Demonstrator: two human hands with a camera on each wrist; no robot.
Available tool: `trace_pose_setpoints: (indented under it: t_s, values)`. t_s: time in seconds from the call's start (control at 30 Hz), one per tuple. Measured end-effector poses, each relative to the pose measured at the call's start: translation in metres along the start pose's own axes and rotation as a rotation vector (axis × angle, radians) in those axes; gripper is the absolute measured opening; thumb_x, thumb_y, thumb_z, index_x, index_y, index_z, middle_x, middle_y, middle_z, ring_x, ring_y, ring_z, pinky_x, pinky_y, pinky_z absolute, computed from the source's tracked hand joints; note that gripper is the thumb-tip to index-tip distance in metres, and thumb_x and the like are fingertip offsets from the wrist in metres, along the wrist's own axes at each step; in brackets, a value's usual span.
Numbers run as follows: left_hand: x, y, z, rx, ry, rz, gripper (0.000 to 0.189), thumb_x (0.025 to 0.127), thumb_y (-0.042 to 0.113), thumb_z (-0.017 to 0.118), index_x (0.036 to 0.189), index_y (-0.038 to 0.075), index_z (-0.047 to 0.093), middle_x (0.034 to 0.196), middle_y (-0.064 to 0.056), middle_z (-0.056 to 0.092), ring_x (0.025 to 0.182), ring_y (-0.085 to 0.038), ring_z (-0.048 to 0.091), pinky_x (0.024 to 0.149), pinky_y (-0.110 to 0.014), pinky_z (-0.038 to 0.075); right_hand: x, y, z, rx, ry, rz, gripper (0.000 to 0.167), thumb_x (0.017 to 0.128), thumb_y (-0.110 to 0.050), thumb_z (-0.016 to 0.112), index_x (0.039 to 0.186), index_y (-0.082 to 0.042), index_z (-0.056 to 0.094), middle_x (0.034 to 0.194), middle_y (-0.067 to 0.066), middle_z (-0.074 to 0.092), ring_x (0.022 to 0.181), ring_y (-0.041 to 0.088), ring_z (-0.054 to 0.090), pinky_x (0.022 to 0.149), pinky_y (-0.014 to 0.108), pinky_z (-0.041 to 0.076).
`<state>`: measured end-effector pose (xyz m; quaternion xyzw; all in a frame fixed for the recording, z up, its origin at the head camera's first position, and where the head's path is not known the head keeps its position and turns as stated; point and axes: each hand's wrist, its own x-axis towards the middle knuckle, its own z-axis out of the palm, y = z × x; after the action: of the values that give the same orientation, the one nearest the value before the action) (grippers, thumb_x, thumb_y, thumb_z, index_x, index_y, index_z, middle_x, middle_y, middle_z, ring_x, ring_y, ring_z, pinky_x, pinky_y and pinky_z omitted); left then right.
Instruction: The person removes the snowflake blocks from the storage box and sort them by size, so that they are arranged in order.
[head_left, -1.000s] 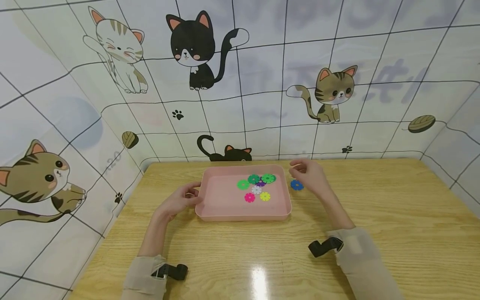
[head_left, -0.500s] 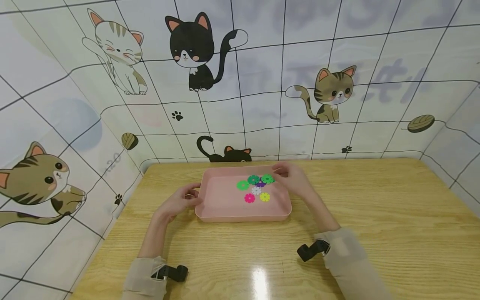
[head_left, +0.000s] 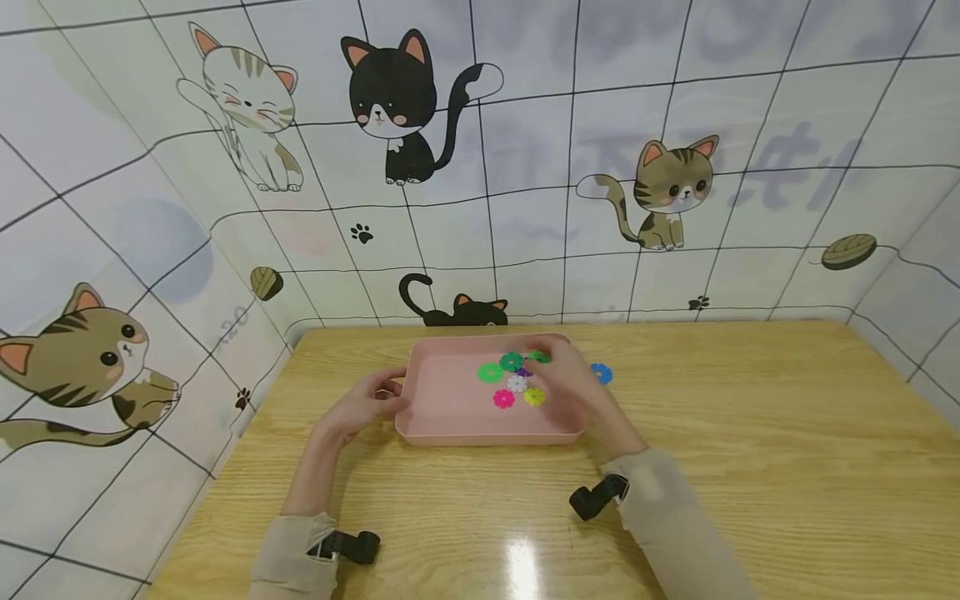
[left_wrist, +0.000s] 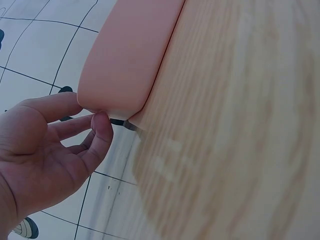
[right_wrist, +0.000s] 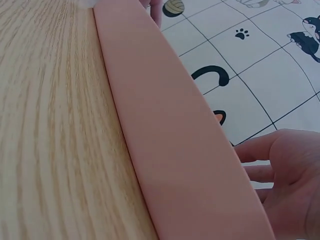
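A pink tray (head_left: 450,437) sits on the wooden table. My left hand (head_left: 360,407) holds its left end; in the left wrist view a finger (left_wrist: 60,103) lies at the rim and a fingertip (left_wrist: 101,119) meets the outer wall. Inside lie flower-shaped plastic discs: light green (head_left: 490,372), dark green (head_left: 512,362), white (head_left: 517,383), pink (head_left: 504,399), yellow (head_left: 535,397) and a partly covered purple one (head_left: 525,372). My right hand (head_left: 568,373) reaches over the right wall, fingers right at a green disc (head_left: 538,357). The tray wall hides those fingertips in the right wrist view.
A blue disc (head_left: 602,373) lies on the table just right of the tray, beside my right hand. Behind the wooden tabletop (head_left: 750,433) rises a wall covering (head_left: 525,233) printed with cats and grid lines.
My right hand has moved left from above the blue disc, across the tray's right wall, to the green disc. The left hand stays at the tray's left end.
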<state>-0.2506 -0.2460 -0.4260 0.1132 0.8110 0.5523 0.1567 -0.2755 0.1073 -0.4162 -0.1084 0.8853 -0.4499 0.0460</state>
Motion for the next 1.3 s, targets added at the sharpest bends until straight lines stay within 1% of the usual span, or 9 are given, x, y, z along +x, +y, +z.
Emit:
trace_pose_setpoints:
  t_s: [0.07, 0.17, 0.37, 0.57, 0.77, 0.9, 1.03, 1.13, 1.3]
  values:
    - [0.0, 0.0, 0.0, 0.002, 0.0, -0.001, 0.062, 0.095, 0.001, 0.064, 0.151, -0.007, 0.037, 0.118, -0.024, 0.049, 0.097, -0.024, 0.055, 0.088, -0.037, 0.045, 0.003, 0.0, 0.003, -0.007, -0.005, 0.011, 0.048, 0.101, -0.02, 0.061, 0.143, 0.001, 0.053, 0.147, 0.019, 0.049, 0.139, 0.039, 0.04, 0.113, 0.053, 0.032]
    - [0.0, 0.0, 0.001, 0.014, 0.0, 0.003, 0.062, 0.096, 0.001, 0.063, 0.151, -0.007, 0.036, 0.118, -0.024, 0.049, 0.099, -0.024, 0.054, 0.088, -0.037, 0.045, 0.006, 0.0, 0.006, -0.03, -0.011, 0.017, 0.048, 0.1, -0.018, 0.062, 0.142, 0.002, 0.053, 0.145, 0.02, 0.052, 0.137, 0.039, 0.043, 0.113, 0.053, 0.032]
    - [-0.001, 0.001, 0.002, 0.02, 0.005, 0.009, 0.062, 0.096, 0.001, 0.063, 0.151, -0.007, 0.036, 0.117, -0.024, 0.05, 0.099, -0.024, 0.055, 0.088, -0.037, 0.045, 0.006, 0.001, 0.012, -0.037, -0.001, 0.005, 0.043, 0.097, -0.014, 0.064, 0.137, 0.002, 0.058, 0.137, 0.019, 0.059, 0.128, 0.036, 0.052, 0.11, 0.051, 0.038]
    - [0.0, 0.0, 0.002, 0.019, 0.002, 0.01, 0.062, 0.096, 0.001, 0.064, 0.15, -0.008, 0.037, 0.117, -0.024, 0.049, 0.098, -0.023, 0.055, 0.086, -0.034, 0.045, 0.01, 0.005, 0.014, 0.009, 0.011, -0.009, 0.041, 0.091, -0.003, 0.07, 0.131, 0.001, 0.063, 0.127, 0.017, 0.065, 0.118, 0.034, 0.059, 0.102, 0.047, 0.047]
    - [0.0, 0.0, 0.002, 0.01, -0.003, 0.017, 0.062, 0.095, 0.002, 0.064, 0.15, -0.008, 0.037, 0.115, -0.023, 0.05, 0.097, -0.021, 0.056, 0.085, -0.034, 0.045, 0.013, 0.008, 0.018, -0.013, 0.011, 0.015, 0.04, 0.086, 0.002, 0.076, 0.125, 0.001, 0.067, 0.118, 0.015, 0.067, 0.103, 0.03, 0.06, 0.092, 0.041, 0.052]
    - [0.0, 0.0, 0.002, 0.005, -0.009, 0.025, 0.062, 0.094, 0.001, 0.064, 0.15, -0.008, 0.037, 0.114, -0.021, 0.05, 0.095, -0.021, 0.056, 0.084, -0.034, 0.045, 0.014, 0.009, 0.02, -0.039, 0.008, 0.019, 0.042, 0.084, -0.001, 0.08, 0.124, 0.002, 0.068, 0.114, 0.013, 0.068, 0.097, 0.027, 0.058, 0.088, 0.038, 0.051]
    - [0.0, 0.0, 0.002, 0.006, -0.006, 0.022, 0.062, 0.095, 0.002, 0.064, 0.15, -0.007, 0.038, 0.113, -0.021, 0.05, 0.095, -0.022, 0.056, 0.084, -0.034, 0.045, 0.014, 0.008, 0.021, -0.047, 0.001, 0.04, 0.043, 0.083, -0.006, 0.083, 0.124, -0.001, 0.069, 0.11, 0.01, 0.067, 0.096, 0.025, 0.055, 0.086, 0.036, 0.05]
    - [0.0, 0.0, 0.002, 0.008, -0.007, 0.02, 0.063, 0.095, 0.002, 0.064, 0.15, -0.008, 0.036, 0.114, -0.021, 0.05, 0.095, -0.022, 0.055, 0.084, -0.034, 0.044, 0.013, 0.008, 0.022, -0.037, 0.009, 0.042, 0.038, 0.083, -0.009, 0.083, 0.119, -0.004, 0.072, 0.103, 0.008, 0.065, 0.093, 0.024, 0.054, 0.082, 0.034, 0.049]
    - [0.0, -0.001, 0.002, 0.005, -0.005, 0.017, 0.063, 0.095, 0.002, 0.064, 0.15, -0.009, 0.035, 0.114, -0.02, 0.05, 0.096, -0.021, 0.055, 0.082, -0.032, 0.043, 0.012, 0.009, 0.021, -0.015, 0.043, -0.024, 0.021, 0.088, -0.009, 0.079, 0.107, -0.003, 0.072, 0.092, 0.007, 0.063, 0.087, 0.022, 0.055, 0.076, 0.031, 0.047]
